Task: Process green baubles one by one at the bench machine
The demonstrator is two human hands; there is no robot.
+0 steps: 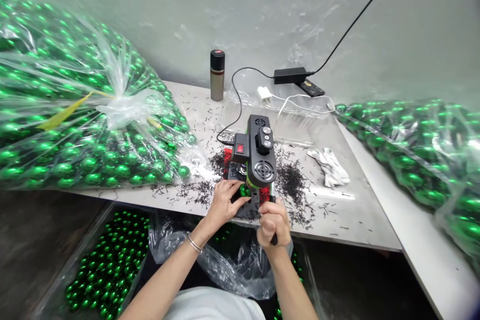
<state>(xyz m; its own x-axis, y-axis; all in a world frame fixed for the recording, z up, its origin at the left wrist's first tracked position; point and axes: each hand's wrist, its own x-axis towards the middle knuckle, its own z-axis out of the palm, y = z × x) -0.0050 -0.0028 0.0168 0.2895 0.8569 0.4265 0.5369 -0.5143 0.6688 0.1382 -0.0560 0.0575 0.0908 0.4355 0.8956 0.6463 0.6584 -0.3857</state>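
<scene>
A small black machine (258,152) with a red switch and round vents stands near the table's front edge. Under its head, a shiny green ball (245,190) sits between the thumb and fingers of my left hand (224,201), which wears a silver bangle on the wrist. My right hand (274,225) is wrapped round a black lever handle (273,240) at the machine's right front. Red parts (264,195) show beside the machine's base. Small black bits (290,180) are heaped and scattered around it.
Big clear bags of green balls lie at left (90,160) and right (416,150). Behind the machine are a flask (217,76), a power adapter (289,75), a phone (310,88) and a white charger (264,93). White gloves (330,166) lie right. More balls (110,265) sit below.
</scene>
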